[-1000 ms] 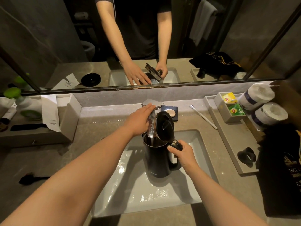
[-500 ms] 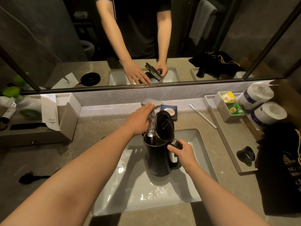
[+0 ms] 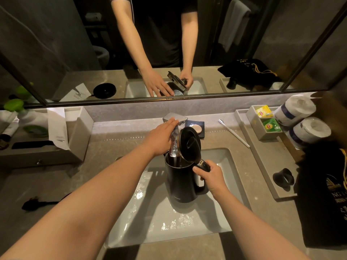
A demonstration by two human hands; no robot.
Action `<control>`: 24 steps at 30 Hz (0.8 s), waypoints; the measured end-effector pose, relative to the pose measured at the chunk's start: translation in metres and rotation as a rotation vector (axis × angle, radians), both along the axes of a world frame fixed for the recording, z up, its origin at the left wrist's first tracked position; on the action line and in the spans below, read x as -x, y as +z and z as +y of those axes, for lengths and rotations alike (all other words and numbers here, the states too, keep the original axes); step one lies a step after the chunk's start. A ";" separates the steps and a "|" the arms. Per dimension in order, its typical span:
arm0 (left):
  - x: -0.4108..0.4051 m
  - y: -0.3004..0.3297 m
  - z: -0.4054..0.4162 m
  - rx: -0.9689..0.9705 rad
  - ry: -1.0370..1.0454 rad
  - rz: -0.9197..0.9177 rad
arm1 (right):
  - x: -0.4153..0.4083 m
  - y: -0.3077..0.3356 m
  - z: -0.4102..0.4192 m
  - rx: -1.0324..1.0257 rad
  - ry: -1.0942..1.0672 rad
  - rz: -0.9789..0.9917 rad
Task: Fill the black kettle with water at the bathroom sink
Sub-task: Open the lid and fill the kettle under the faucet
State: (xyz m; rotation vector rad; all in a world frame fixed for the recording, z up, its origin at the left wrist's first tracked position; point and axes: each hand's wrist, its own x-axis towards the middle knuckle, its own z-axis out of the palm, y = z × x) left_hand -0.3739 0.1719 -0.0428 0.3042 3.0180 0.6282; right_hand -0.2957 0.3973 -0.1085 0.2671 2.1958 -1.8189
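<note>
Over the white rectangular sink basin (image 3: 187, 222), the tall black electric kettle (image 3: 181, 184) is sitting upright, round lid (image 3: 189, 144) hinged open. Right hand (image 3: 211, 178) is gripping the kettle handle, fingers closed. Left hand (image 3: 159, 137) is resting flat on the silver metal faucet (image 3: 176, 119), fingers extended. Water stream (image 3: 174, 147) is running into the kettle mouth.

Both forearms are bare from elbow to wrist, with no watch, band or ring showing on the left hand (image 3: 159, 140) or the right hand (image 3: 213, 178). In the mirror (image 3: 56, 53) the person wears a dark short-sleeved T-shirt (image 3: 161, 34); its sleeves end above the elbows, and a thin pale line of piping runs down one side of the chest.
</note>
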 end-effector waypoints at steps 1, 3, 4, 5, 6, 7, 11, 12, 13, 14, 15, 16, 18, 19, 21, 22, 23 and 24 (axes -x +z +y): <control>0.000 0.000 0.000 0.002 0.001 0.000 | 0.000 0.000 0.000 -0.001 -0.001 -0.001; 0.000 0.000 0.000 0.002 0.002 -0.001 | 0.000 0.000 0.000 0.000 -0.001 -0.003; 0.000 0.000 0.000 0.002 0.001 -0.001 | 0.000 0.000 0.000 0.000 -0.001 -0.003; 0.000 0.000 0.000 0.003 0.000 -0.001 | 0.000 0.000 0.000 -0.002 -0.001 -0.003; 0.000 0.000 0.000 0.003 0.000 -0.001 | 0.000 0.000 0.000 -0.004 -0.001 -0.003; 0.000 0.000 0.000 0.002 -0.001 -0.002 | 0.000 0.000 0.000 -0.005 -0.001 -0.002; 0.000 0.000 0.000 0.005 -0.003 -0.009 | 0.001 0.000 0.000 -0.004 -0.009 -0.002; 0.000 0.000 0.000 0.007 -0.004 -0.010 | 0.001 0.000 0.000 -0.004 -0.009 -0.002; 0.000 0.000 0.000 0.006 -0.004 -0.011 | 0.001 0.000 0.000 -0.005 -0.009 0.000; 0.000 0.001 0.000 0.005 -0.006 -0.012 | 0.000 0.000 0.000 -0.006 -0.008 0.002; 0.000 0.001 0.000 0.001 -0.009 -0.014 | 0.000 0.001 0.000 -0.005 -0.007 0.005; -0.001 0.001 0.000 -0.003 -0.011 -0.016 | -0.001 0.001 0.001 -0.003 -0.007 0.008; 0.000 0.001 0.000 -0.013 -0.011 -0.018 | -0.002 0.001 0.001 0.002 -0.009 0.012; -0.001 0.001 0.000 -0.015 -0.010 -0.019 | -0.002 0.002 0.001 0.002 -0.009 0.012; -0.001 0.000 0.000 -0.017 -0.005 -0.019 | -0.002 0.002 0.000 0.002 -0.008 0.010; -0.001 0.000 0.000 -0.018 -0.003 -0.017 | -0.002 0.002 -0.001 0.004 -0.008 0.010; -0.001 0.000 0.000 -0.019 -0.002 -0.015 | -0.002 0.002 -0.001 0.004 -0.006 0.009; 0.000 0.000 0.000 -0.019 -0.002 -0.014 | -0.002 0.002 -0.001 0.002 -0.005 0.008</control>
